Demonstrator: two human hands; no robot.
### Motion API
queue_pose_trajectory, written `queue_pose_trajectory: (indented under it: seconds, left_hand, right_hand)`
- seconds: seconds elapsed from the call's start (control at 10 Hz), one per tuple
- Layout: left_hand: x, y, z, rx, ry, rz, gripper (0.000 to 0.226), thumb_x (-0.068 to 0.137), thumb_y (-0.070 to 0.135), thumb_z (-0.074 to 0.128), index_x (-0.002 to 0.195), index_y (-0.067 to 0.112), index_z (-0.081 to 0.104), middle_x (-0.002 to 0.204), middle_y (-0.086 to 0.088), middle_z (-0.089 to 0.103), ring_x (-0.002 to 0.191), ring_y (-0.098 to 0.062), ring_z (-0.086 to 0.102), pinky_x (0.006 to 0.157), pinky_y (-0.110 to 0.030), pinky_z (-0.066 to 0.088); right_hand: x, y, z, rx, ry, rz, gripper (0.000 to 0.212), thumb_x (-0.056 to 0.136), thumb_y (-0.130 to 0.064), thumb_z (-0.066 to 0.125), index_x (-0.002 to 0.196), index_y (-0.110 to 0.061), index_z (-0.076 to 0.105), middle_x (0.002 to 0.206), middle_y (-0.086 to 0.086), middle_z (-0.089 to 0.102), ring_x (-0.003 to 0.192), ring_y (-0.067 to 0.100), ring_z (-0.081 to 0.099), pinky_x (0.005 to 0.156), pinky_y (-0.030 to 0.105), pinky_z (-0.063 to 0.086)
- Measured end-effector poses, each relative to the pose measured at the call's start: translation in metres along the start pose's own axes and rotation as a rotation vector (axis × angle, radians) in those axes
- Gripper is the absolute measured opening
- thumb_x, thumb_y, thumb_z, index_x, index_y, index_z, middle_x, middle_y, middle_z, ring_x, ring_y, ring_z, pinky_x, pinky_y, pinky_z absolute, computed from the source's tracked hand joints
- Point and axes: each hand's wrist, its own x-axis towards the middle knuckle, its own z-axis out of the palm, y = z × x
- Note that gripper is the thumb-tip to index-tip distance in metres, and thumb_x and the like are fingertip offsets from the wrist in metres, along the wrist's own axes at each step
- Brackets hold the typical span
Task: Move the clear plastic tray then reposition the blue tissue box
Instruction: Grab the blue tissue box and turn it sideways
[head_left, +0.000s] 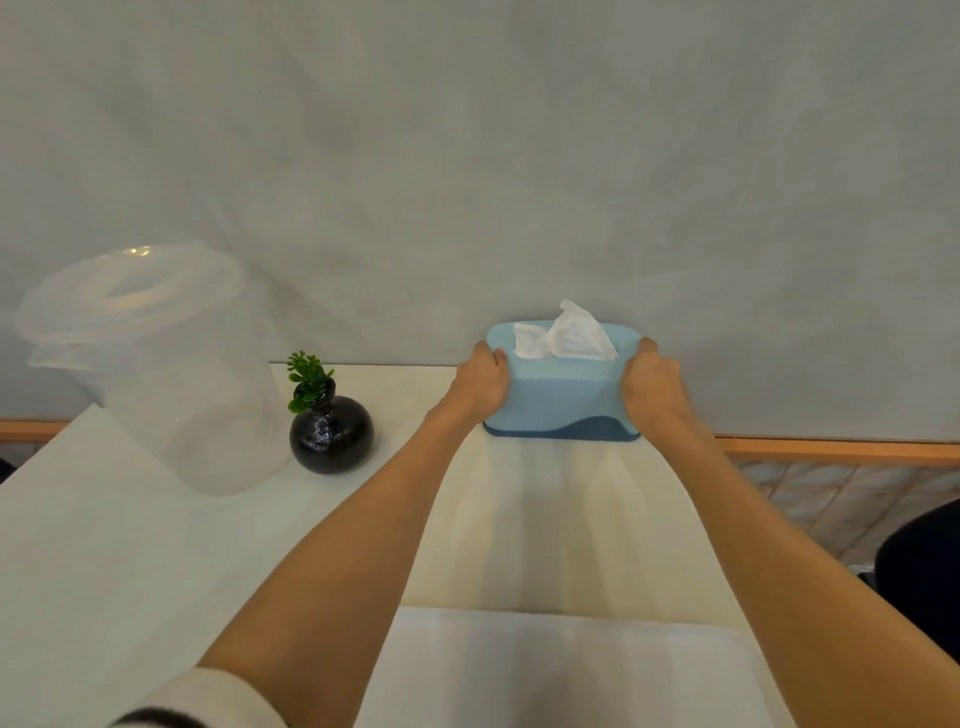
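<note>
Nearest lies a clear tray (571, 670). Beyond it, both hands, left (480, 382) and right (652, 384), clasp the ends of the blue tissue box (561, 395) against the wall (519, 156), right of a black vase (331, 434).

No readable text in your view.

You have no lettering, brand, number or sign to read on the blue tissue box (561, 395) at 12 o'clock, on the clear plastic container (156, 374) at 10 o'clock, on the black vase (332, 434) beside it, or on the grey wall (467, 156) behind.
</note>
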Motion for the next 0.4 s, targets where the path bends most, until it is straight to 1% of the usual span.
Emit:
queue_pose_trajectory:
  seconds: [0.1, 0.2, 0.3, 0.4]
  left_hand:
    - [0.001, -0.001, 0.0, -0.019, 0.012, -0.001, 0.048, 0.103, 0.034, 0.022, 0.131, 0.001, 0.042, 0.132, -0.021, 0.052, 0.118, -0.034, 0.052, 0.091, -0.039, 0.042]
    - [-0.008, 0.0, -0.004, -0.034, 0.018, 0.007, 0.051, 0.103, 0.038, 0.023, 0.132, -0.001, 0.041, 0.132, -0.022, 0.052, 0.119, -0.035, 0.051, 0.09, -0.038, 0.041]
    - [-0.018, 0.005, -0.01, -0.032, 0.053, 0.061, 0.051, 0.103, 0.036, 0.025, 0.139, 0.002, 0.036, 0.135, -0.021, 0.051, 0.123, -0.036, 0.05, 0.088, -0.035, 0.039]
    - [-0.037, 0.019, -0.027, -0.013, 0.162, 0.146, 0.049, 0.103, 0.029, 0.03, 0.144, 0.003, 0.032, 0.131, -0.022, 0.055, 0.121, -0.036, 0.052, 0.092, -0.038, 0.043]
  right_hand:
    - [0.0, 0.0, -0.004, -0.023, -0.018, -0.003, 0.043, 0.1, -0.02, 0.022, 0.136, -0.001, 0.036, 0.129, 0.028, 0.051, 0.115, 0.044, 0.051, 0.1, 0.051, 0.045]
    - [-0.004, -0.003, -0.009, -0.183, -0.002, -0.09, 0.042, 0.101, -0.025, 0.026, 0.135, -0.002, 0.035, 0.128, 0.028, 0.05, 0.114, 0.046, 0.051, 0.093, 0.05, 0.044]
    - [-0.009, -0.011, -0.016, -0.289, 0.063, -0.175, 0.043, 0.101, -0.029, 0.029, 0.135, -0.004, 0.036, 0.128, 0.026, 0.048, 0.114, 0.045, 0.049, 0.094, 0.053, 0.043]
    - [-0.021, -0.027, -0.029, -0.37, 0.163, -0.26, 0.039, 0.1, -0.025, 0.032, 0.131, -0.003, 0.041, 0.126, 0.025, 0.05, 0.112, 0.045, 0.049, 0.093, 0.052, 0.042]
